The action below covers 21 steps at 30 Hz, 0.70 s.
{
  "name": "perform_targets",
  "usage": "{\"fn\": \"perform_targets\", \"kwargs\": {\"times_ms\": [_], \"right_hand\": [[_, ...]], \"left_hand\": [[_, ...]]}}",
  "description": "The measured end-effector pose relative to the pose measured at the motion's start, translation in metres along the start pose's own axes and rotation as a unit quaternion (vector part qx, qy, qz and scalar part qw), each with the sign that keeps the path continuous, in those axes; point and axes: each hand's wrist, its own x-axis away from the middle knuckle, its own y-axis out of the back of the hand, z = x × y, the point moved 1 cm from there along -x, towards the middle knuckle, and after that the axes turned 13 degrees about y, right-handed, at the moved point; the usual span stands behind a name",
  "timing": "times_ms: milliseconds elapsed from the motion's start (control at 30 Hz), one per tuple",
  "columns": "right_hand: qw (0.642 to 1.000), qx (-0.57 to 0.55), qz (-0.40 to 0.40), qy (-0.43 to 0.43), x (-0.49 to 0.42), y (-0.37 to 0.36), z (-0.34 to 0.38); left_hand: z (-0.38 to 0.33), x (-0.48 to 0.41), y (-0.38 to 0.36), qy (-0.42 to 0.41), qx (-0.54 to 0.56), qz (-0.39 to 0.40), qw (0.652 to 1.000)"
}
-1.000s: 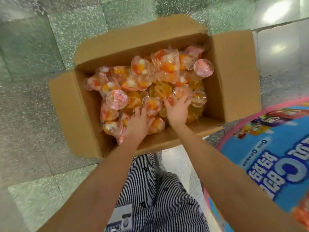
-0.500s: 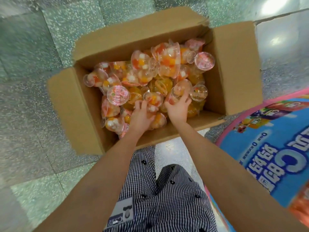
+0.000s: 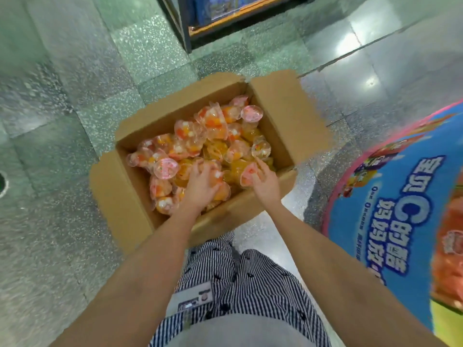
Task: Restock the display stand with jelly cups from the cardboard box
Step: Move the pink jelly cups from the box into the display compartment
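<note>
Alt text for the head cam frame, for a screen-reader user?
Seen from above, a person's left hand and right hand reach into an open cardboard box of jelly cups on a tiled floor; the left curls over a few, the right touches others. A blue-and-pink display stand is at the right edge.

Striped trousers, pale top and a badge, seen from above.

The trousers (image 3: 253,284) were thin dark-and-white stripes running down both legs, dotted with small dark motifs too blurred to make out. A plain pale grey top (image 3: 238,329) covered the belly at the lower edge of the view. A small rectangular badge (image 3: 193,299) hung at the front over the stripes, light grey with darker patches, its print unreadable. Both forearms were bare, from the left hand (image 3: 200,189) and the right hand (image 3: 266,187) back to the edge of the view.
</note>
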Motion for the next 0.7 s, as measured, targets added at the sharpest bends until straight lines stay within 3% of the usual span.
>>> {"fn": "perform_targets", "kwargs": {"times_ms": [367,500,700], "right_hand": [[0.979,-0.087,-0.179,0.038,0.141,0.151,-0.085],[0.963,-0.09,-0.252,0.017,0.221,0.205,-0.141],[0.946,-0.046,-0.318,-0.035,0.347,0.263,-0.236]], "left_hand": [[-0.136,0.109,-0.059,-0.215,-0.145,0.015,0.966],[-0.193,0.178,-0.12,-0.308,-0.17,0.037,0.936],[-0.253,0.3,-0.239,-0.373,-0.174,0.12,0.903]]}}
